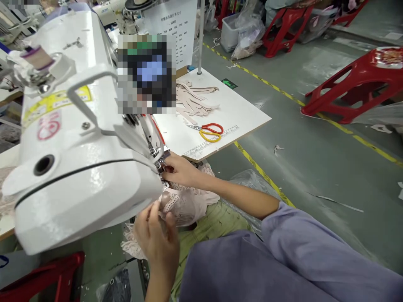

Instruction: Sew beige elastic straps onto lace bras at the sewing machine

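Note:
A white sewing machine [72, 138] fills the left of the head view. My right hand [180, 170] reaches under its head, fingers closed by the presser foot [160, 161], pressing pale pink lace fabric [185, 203] there. My left hand [155, 235] is nearer to me, below the machine head, pinching the front edge of the same lace fabric between thumb and fingers. The needle itself is hidden behind the machine head.
On the white table [242, 113] lie red and yellow scissors [209, 131] and a pile of beige cut pieces [195, 100]. Red plastic stools [349, 86] stand on the grey floor past a yellow line. A bin and plastic bags [244, 31] sit farther back.

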The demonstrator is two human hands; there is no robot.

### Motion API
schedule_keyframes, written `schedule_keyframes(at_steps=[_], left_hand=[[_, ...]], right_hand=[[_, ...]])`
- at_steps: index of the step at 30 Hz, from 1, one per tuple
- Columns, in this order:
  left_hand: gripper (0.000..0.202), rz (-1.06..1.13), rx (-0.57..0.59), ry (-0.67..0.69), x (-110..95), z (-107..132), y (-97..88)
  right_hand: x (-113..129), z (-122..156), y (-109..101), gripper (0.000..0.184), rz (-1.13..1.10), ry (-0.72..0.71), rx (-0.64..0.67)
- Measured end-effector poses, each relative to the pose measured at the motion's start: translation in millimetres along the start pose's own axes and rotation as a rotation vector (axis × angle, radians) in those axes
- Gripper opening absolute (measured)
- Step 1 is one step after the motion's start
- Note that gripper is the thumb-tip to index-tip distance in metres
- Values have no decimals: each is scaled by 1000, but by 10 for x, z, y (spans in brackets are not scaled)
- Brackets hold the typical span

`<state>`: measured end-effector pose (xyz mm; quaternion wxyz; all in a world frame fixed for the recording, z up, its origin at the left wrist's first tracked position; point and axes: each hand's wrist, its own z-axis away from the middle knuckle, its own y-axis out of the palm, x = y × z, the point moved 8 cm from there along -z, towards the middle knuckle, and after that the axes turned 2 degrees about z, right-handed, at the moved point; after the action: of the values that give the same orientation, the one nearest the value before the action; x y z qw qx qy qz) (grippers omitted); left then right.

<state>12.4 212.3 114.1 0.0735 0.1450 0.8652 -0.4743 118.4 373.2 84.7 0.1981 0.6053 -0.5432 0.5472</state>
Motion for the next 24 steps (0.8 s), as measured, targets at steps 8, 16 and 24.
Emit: schedule_keyframes(at_steps=[8, 16, 24], left_hand=[[50, -63, 121, 73, -329, -33, 171], [50, -41, 120, 66, -259, -72, 155], [54, -75, 192, 66, -268, -89, 213]], right_hand=[[56, -4, 23, 6, -35, -2, 9], [74, -70, 8, 9, 58, 72, 13], [76, -71, 9, 12, 54, -1, -13]])
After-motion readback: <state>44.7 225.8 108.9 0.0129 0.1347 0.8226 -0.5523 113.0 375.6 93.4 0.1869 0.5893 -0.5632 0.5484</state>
